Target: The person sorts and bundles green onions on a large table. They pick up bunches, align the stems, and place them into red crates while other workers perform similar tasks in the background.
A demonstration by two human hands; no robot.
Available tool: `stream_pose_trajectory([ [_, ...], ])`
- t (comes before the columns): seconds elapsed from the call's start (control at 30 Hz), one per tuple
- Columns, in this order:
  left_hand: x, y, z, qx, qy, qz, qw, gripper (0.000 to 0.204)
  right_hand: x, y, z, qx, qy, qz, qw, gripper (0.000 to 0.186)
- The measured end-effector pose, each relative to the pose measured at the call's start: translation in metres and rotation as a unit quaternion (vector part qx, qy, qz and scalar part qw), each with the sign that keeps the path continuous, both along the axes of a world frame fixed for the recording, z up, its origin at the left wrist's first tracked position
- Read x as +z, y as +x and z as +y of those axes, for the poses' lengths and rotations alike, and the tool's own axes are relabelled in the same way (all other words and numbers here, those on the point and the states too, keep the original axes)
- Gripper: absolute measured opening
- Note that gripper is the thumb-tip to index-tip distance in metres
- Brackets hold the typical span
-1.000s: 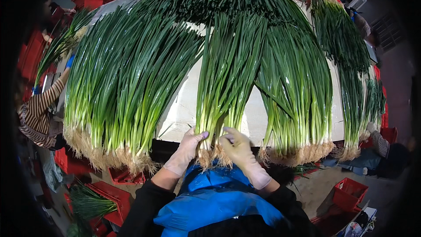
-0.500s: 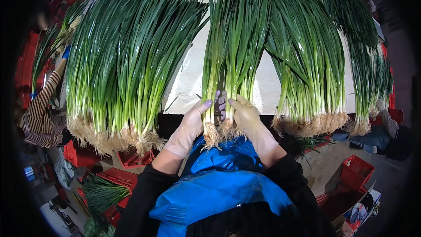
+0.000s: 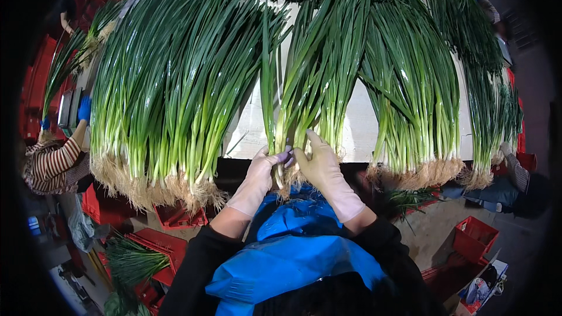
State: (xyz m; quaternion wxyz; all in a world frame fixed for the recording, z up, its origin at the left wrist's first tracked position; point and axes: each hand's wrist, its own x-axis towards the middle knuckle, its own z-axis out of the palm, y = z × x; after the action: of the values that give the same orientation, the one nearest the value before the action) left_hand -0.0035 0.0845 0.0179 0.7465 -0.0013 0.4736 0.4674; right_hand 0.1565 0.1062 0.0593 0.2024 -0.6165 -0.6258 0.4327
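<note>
Long green onions with pale stems and hairy roots lie across a white table, roots toward me. My left hand (image 3: pixel 264 174), in a thin pale glove, is closed around the lower stem of a green onion (image 3: pixel 268 99) split off at the left of the middle bunch. My right hand (image 3: pixel 321 167), gloved too, closes on the lower stems of the middle bunch (image 3: pixel 325 76), thumb and forefinger near each other. Its palm hides most of those roots. Both hands are at the table's near edge, above my blue apron (image 3: pixel 293 263).
A thick row of green onions (image 3: pixel 175 82) lies left, another bunch (image 3: pixel 410 82) right, their roots overhanging the white tabletop (image 3: pixel 249 126). Red crates (image 3: pixel 475 239) stand below. A co-worker in a striped sleeve (image 3: pixel 55 158) is at left; another person's arm (image 3: pixel 516 167) reaches in at right.
A stalk has come apart from the middle bunch toward the left. My hands have shifted slightly, and the roots that hung between them are now mostly covered. The co-worker's blue-gloved hand at left has moved lower.
</note>
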Motion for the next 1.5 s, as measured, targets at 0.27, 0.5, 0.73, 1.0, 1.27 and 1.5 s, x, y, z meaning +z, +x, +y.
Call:
stream_pose_trajectory([
  [0.27,0.019,0.004,-0.015,-0.083,0.113,0.003,0.990,0.041,-0.019,-0.019,0.021,-0.130,-0.243,0.281,0.919,0.044],
  [0.5,0.029,-0.011,-0.012,-0.093,0.165,0.010,0.982,0.039,-0.003,-0.005,0.029,-0.102,-0.310,0.479,0.815,0.016],
  [0.73,0.023,-0.017,-0.005,-0.128,0.119,0.534,0.827,0.068,-0.020,-0.008,0.031,-0.187,-0.330,0.483,0.789,0.017],
  [1.0,0.020,0.004,-0.040,-0.221,0.284,0.401,0.843,0.056,-0.028,-0.010,0.026,-0.115,-0.351,0.575,0.730,0.026],
  [1.27,0.036,0.005,-0.037,-0.234,0.302,0.523,0.762,0.057,-0.010,-0.011,0.027,-0.088,-0.345,0.544,0.760,0.027],
  [1.5,0.014,0.007,-0.045,-0.195,0.321,0.560,0.738,0.050,0.007,-0.019,0.053,-0.121,-0.289,0.424,0.850,0.033],
])
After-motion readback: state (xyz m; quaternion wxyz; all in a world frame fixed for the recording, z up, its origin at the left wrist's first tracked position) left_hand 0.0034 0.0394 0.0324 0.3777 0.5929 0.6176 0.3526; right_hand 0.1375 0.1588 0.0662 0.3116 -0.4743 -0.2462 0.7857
